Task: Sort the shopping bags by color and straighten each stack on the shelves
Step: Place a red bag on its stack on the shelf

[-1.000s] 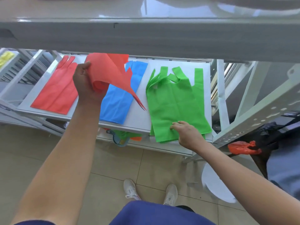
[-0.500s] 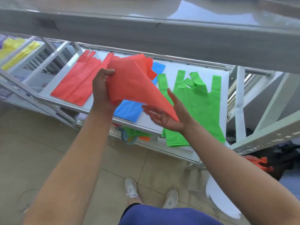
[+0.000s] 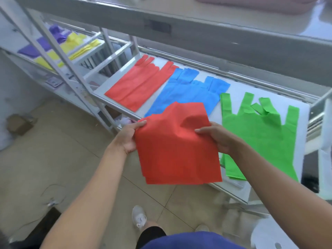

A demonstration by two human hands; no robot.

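Both my hands hold a red bag flat in the air in front of the white shelf. My left hand pinches its left edge and my right hand grips its right edge. On the shelf lie a red stack at the left, a blue stack in the middle, partly hidden by the held bag, and a green stack at the right, with its handles crooked.
A second rack at the far left carries purple bags and yellow bags. A grey upper shelf overhangs the bags. A small cardboard box lies on the tiled floor. My feet stand below.
My right hand has left the green stack and taken the red bag's right edge. The bag has come down from above the shelf and is now spread between both hands.
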